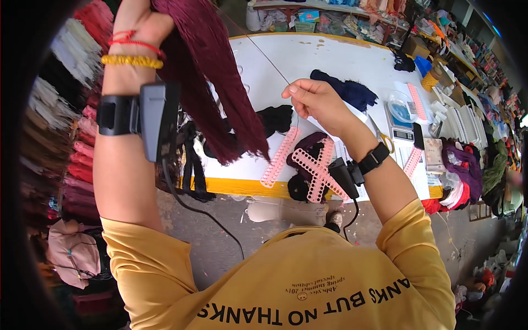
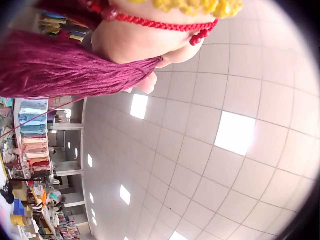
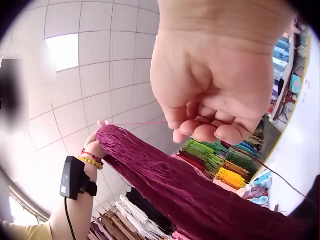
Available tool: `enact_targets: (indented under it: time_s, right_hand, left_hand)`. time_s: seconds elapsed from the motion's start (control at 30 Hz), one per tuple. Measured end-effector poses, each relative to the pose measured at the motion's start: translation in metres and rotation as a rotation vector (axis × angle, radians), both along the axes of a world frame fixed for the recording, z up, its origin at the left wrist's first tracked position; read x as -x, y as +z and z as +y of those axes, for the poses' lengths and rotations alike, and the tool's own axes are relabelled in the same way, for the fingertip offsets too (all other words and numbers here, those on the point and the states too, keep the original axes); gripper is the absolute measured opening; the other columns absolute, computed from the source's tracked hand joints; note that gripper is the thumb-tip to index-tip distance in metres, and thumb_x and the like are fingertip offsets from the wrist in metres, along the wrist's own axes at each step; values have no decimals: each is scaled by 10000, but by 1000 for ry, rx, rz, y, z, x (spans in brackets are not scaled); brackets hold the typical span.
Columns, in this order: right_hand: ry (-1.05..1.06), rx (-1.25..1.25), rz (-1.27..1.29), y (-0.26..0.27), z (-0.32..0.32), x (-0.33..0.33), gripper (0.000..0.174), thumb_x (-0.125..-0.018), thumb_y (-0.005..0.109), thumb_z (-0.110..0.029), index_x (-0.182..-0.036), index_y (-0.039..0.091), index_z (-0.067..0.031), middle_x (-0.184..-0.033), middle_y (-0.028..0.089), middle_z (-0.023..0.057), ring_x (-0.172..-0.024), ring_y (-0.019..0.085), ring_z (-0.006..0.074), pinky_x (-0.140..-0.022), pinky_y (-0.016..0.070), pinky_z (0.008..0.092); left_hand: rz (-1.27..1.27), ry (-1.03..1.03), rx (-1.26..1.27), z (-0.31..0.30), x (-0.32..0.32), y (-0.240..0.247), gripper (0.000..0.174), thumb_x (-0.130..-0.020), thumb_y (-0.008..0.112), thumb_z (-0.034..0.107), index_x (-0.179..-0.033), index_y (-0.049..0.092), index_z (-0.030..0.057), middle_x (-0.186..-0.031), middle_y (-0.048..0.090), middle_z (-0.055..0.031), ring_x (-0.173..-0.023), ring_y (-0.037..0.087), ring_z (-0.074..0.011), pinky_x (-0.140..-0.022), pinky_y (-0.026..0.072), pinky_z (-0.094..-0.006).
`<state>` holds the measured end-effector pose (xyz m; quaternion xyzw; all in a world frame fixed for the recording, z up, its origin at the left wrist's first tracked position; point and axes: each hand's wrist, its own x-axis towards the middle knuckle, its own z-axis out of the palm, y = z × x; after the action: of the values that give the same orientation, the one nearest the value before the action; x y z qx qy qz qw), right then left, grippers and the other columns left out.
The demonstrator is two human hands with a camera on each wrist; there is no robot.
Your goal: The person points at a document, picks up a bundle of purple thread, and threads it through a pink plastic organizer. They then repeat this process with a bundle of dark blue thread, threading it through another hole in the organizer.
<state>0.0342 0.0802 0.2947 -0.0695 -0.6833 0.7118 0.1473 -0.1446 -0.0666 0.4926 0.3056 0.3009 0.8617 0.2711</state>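
High at the upper left of the head view, my left hand (image 1: 149, 26) grips a thick maroon skein of thread (image 1: 206, 71), whose cut-looking ends hang down over the table. In the left wrist view the skein (image 2: 65, 70) passes into the fingers. A single strand of thread (image 1: 259, 50) runs taut from up by the skein to my right hand (image 1: 322, 104), where thumb and fingers pinch it. The right wrist view shows the right fingers (image 3: 205, 132) curled in, with the strand leaving on both sides. Below that hand lie pink perforated thread cards (image 1: 281, 157), some crossed over dark thread.
The white table (image 1: 264, 71) has a yellow edge. On it are a navy thread bundle (image 1: 352, 93), black thread (image 1: 275, 118), scissors (image 1: 385, 140) and a scale (image 1: 401, 133). Hanging skeins (image 1: 74, 49) line the left side; coloured yarn (image 1: 467, 165) is heaped at the right.
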Motion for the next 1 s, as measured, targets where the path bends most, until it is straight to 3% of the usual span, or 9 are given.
enact_targets:
  time_s: [0.2,0.37,0.47,0.57,0.63,0.7,0.83,0.93,1.0]
  right_hand:
    - [-3,17,-98,-30,-9,15,244,-898,500,-240,-946,621,-33,-725,580,4,-670,524,69,-590,415,198]
    - [36,-73,-188,-58,-11,20,271,-870,536,-262,-1015,610,-45,-885,623,42,-777,564,107,-657,457,256]
    - [-226,-1156,-248,-78,-3,11,341,-812,603,-241,-1085,572,-39,-998,602,70,-815,570,125,-682,470,294]
    - [-385,-895,-143,-68,15,4,430,-749,661,-206,-1126,543,-34,-1065,572,87,-786,571,130,-685,472,284]
    - [-253,-470,38,-23,-2,-5,517,-743,685,-201,-1199,485,-61,-1066,560,95,-694,540,96,-642,459,240]
    - [-115,-336,166,-4,-28,-7,580,-761,682,-222,-1253,413,-72,-1050,561,91,-654,506,61,-614,442,225]
    - [-72,-486,59,-26,-49,1,447,-750,645,-250,-1095,507,-2,-953,607,194,-850,600,331,-766,454,365]
    - [-109,-438,38,-28,-59,-16,351,-751,593,-234,-1022,543,-17,-825,609,196,-798,602,333,-710,464,376]
    - [-130,-552,-28,-43,-62,-25,335,-751,580,-264,-974,545,-16,-759,594,203,-762,598,341,-663,463,406]
  left_hand:
    - [11,168,-39,6,9,26,119,-881,488,126,-810,535,43,-716,608,-49,-640,602,-163,-657,520,-326]
    - [70,-26,-4,3,10,8,130,-882,468,110,-810,547,37,-680,610,-44,-595,605,-146,-607,528,-298]
    - [49,-107,23,-1,-6,-15,123,-884,469,110,-844,558,35,-685,612,-32,-587,603,-134,-571,526,-288]
    - [177,-175,119,-4,20,-53,217,-893,482,128,-1038,533,-25,-905,616,-96,-819,611,-193,-790,496,-343]
    - [139,-52,222,0,-37,-78,169,-879,500,142,-954,585,17,-916,622,-85,-822,607,-193,-787,487,-314]
    - [301,-206,284,2,-49,-116,324,-864,520,130,-1153,513,-16,-1153,550,-118,-1083,511,-235,-926,392,-351]
    - [1021,-40,477,3,-65,-166,451,-841,572,207,-1238,466,22,-1300,435,-114,-1212,385,-219,-993,314,-356]
    - [240,-290,322,-9,-59,-186,585,-866,526,330,-1331,320,41,-1369,340,-117,-1238,348,-280,-1002,304,-424]
    - [-134,-398,159,-12,-58,-200,592,-876,451,432,-1312,351,45,-1339,377,-126,-1211,383,-287,-976,343,-419]
